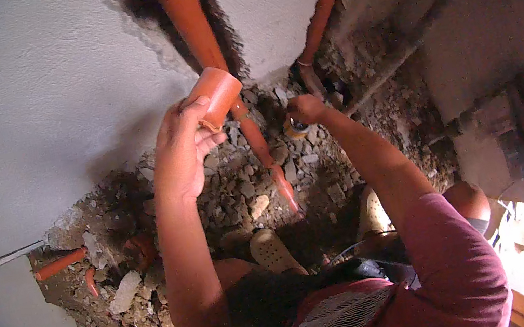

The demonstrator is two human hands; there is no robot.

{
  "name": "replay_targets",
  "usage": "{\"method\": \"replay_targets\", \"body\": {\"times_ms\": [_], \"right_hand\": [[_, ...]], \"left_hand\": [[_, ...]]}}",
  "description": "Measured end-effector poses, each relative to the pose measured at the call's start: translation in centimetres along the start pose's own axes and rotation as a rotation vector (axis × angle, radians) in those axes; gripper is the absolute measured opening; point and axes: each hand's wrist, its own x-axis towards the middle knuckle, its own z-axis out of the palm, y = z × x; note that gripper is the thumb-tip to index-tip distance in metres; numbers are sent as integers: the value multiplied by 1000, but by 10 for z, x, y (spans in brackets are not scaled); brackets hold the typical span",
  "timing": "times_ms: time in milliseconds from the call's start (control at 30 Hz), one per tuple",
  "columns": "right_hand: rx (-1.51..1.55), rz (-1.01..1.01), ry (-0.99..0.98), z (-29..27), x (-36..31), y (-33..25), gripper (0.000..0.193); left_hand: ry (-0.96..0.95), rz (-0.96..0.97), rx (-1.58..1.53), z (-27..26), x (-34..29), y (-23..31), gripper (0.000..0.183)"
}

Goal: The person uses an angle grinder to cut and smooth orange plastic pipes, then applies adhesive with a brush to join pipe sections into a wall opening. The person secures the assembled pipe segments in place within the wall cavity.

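- Rubble (153,320), loose and uneven, could upset footing.
- Left hand (182,143): grip closed on a short orange pipe section (217,93), held above the rubble; a slack hold could drop it, chipping its rim.
- Small can (296,130) might tip if jerked; right hand (308,108) at its top, whether gripping, cannot tell.

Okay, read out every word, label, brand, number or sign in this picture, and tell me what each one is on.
No text can be read here.
Small container at the right hand: yellowish side, too small and dark to make out any lettering.
Short orange pipe piece in the left hand: no readable marking.
Shirt: pale pattern, no letters I can make out.
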Motion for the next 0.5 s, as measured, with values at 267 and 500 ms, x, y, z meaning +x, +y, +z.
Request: {"method": "replay_targets", "body": {"times_ms": [267,500], "right_hand": [[-74,46,226,7,-58,3,30],[165,63,414,9,-65,-3,31]], "left_hand": [[69,95,-211,-2,13,7,49],[130,113,-215,1,9,12,39]]}}
